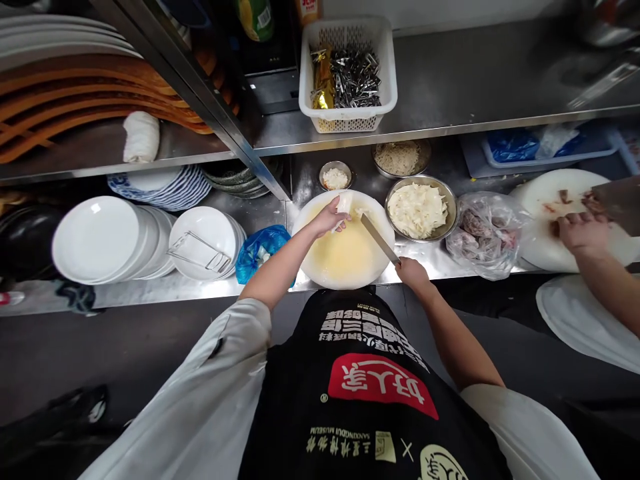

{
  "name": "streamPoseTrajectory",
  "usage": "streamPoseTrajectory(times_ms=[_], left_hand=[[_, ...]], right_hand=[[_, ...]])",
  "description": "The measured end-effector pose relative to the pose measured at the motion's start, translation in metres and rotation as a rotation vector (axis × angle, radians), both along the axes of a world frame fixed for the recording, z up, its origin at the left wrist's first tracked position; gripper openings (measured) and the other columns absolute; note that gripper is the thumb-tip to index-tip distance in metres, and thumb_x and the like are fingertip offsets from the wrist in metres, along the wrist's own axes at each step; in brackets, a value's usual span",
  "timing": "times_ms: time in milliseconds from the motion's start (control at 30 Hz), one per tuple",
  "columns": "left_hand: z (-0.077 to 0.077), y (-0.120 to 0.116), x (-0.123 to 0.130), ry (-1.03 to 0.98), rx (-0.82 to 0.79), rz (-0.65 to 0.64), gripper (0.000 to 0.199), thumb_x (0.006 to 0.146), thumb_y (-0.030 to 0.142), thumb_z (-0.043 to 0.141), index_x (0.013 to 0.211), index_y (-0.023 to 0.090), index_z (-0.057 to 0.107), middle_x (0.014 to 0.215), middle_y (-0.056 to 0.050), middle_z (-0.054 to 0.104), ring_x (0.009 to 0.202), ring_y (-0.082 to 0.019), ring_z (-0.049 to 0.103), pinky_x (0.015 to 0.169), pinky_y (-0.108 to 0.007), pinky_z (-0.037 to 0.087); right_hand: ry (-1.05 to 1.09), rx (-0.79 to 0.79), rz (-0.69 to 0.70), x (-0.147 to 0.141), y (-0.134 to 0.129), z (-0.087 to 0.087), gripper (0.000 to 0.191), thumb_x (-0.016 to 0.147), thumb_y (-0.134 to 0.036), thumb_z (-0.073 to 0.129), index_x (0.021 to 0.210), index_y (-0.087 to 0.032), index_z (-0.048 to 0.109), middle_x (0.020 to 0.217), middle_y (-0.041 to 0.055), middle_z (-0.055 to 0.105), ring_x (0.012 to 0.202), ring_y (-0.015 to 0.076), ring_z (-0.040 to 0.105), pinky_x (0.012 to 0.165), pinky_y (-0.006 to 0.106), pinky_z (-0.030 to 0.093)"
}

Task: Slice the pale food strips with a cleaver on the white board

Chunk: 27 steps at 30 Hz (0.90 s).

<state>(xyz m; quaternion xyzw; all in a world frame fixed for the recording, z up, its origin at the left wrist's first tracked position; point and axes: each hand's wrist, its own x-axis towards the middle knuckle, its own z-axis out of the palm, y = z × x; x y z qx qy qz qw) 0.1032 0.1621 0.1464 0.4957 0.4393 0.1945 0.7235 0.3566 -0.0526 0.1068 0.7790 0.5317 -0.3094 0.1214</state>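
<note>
My left hand (331, 219) is closed around a pale white piece of food (344, 201), held over the far part of a round cutting board (345, 260). What kind of food it is I cannot make out. Gripped by its handle in my right hand (412, 272) is a kitchen knife (377, 238). Its blade slants up and left across the right side of the board, the tip close to a few small white scraps (361, 213). Just right of the board stands a metal bowl (453, 227) heaped with thin white slices (417, 208).
Behind the board are a small bowl (335, 175) and a bowl of pale shreds (399, 158). A blue bag (265, 248) and stacked plates (100, 237) stand left. To the right, beyond bagged meat (487, 233), a co-worker's hand (585, 233) works near a cleaver (623, 203). A shelf edge (440, 131) overhangs the counter.
</note>
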Motion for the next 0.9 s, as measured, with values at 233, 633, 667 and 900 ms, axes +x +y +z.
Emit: streamPoseTrajectory(times_ms=[233, 633, 667, 900], left_hand=[[-0.059, -0.009, -0.008, 0.567, 0.214, -0.073, 0.050, 0.075, 0.012, 0.068, 0.124, 0.012, 0.059, 0.093, -0.011, 0.071, 0.074, -0.020, 0.065, 0.072, -0.030, 0.047], [-0.114, -0.097, -0.080, 0.745, 0.572, 0.006, 0.021, 0.094, 0.025, 0.054, 0.105, 0.018, 0.071, 0.112, -0.013, 0.068, 0.107, -0.026, 0.062, 0.098, -0.034, 0.044], [-0.114, -0.101, -0.083, 0.722, 0.573, -0.004, 0.020, 0.093, 0.021, 0.055, 0.103, 0.019, 0.072, 0.114, -0.012, 0.067, 0.109, -0.025, 0.061, 0.099, -0.033, 0.044], [-0.119, -0.131, -0.098, 0.608, 0.568, -0.020, 0.022, 0.085, 0.014, 0.059, 0.098, 0.021, 0.074, 0.123, -0.010, 0.062, 0.118, -0.024, 0.057, 0.109, -0.033, 0.043]], right_hand=[[-0.021, -0.010, -0.007, -0.002, 0.000, 0.001, 0.034, 0.100, -0.023, 0.040, 0.118, -0.012, 0.067, 0.111, 0.0183, 0.071, 0.106, 0.0267, 0.066, 0.087, 0.032, 0.046], [-0.049, 0.022, 0.036, -0.004, -0.003, -0.009, 0.034, 0.100, -0.023, 0.040, 0.116, -0.012, 0.068, 0.107, 0.0191, 0.072, 0.102, 0.0285, 0.067, 0.084, 0.032, 0.046], [-0.055, 0.026, 0.039, -0.005, -0.003, -0.009, 0.034, 0.100, -0.023, 0.040, 0.115, -0.011, 0.068, 0.106, 0.0192, 0.072, 0.102, 0.0287, 0.068, 0.083, 0.032, 0.046], [-0.077, 0.041, 0.067, -0.008, -0.007, -0.007, 0.036, 0.102, -0.028, 0.040, 0.117, -0.012, 0.068, 0.104, 0.0195, 0.072, 0.101, 0.0294, 0.067, 0.083, 0.032, 0.045]])
